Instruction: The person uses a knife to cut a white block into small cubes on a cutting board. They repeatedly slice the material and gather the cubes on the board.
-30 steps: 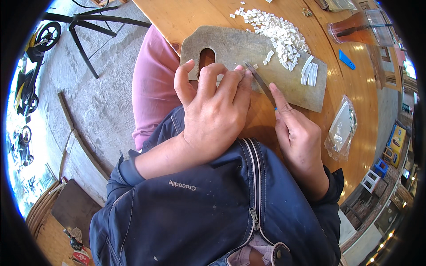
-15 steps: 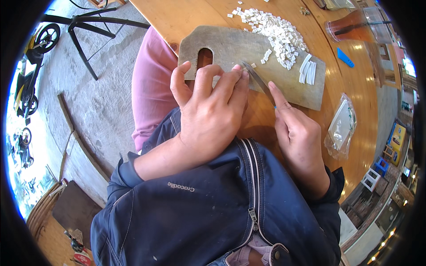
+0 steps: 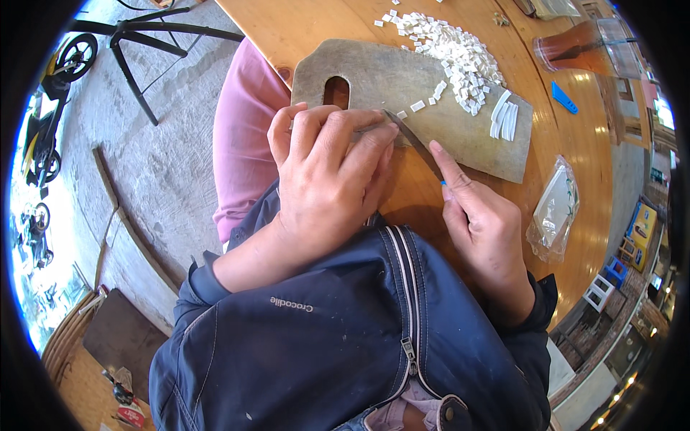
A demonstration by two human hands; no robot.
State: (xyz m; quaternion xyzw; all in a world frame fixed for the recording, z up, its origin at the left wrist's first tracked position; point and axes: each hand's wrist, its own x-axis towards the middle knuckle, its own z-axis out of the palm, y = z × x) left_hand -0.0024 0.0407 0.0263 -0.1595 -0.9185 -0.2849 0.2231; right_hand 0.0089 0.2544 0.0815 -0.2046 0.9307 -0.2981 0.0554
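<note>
A worn wooden cutting board (image 3: pixel 388 75) with a slot handle lies at the table edge in front of me. My left hand (image 3: pixel 327 158) is closed with curled fingertips at the board's near edge, pinning a white strip that the fingers mostly hide. My right hand (image 3: pixel 483 223) grips a knife (image 3: pixel 418 144), its forefinger stretched along the back of the narrow blade. The blade's tip touches the board beside my left fingertips. Small cut white pieces (image 3: pixel 417 105) lie just beyond the tip. Several uncut white strips (image 3: pixel 504 118) rest at the board's right end.
A heap of small white pieces (image 3: pixel 467 61) spreads over the board's far edge onto the wooden table (image 3: pixel 287 25). To the right are a blue plastic piece (image 3: pixel 564 98), a clear plastic bag (image 3: pixel 553 208) and a glass of brown drink (image 3: pixel 586 49). A black metal stand (image 3: pixel 136 36) is at left.
My left hand has shifted slightly left and its fingers have drawn closer together. The knife still meets the board beside them, and loose pieces beyond its tip lie a little farther apart.
</note>
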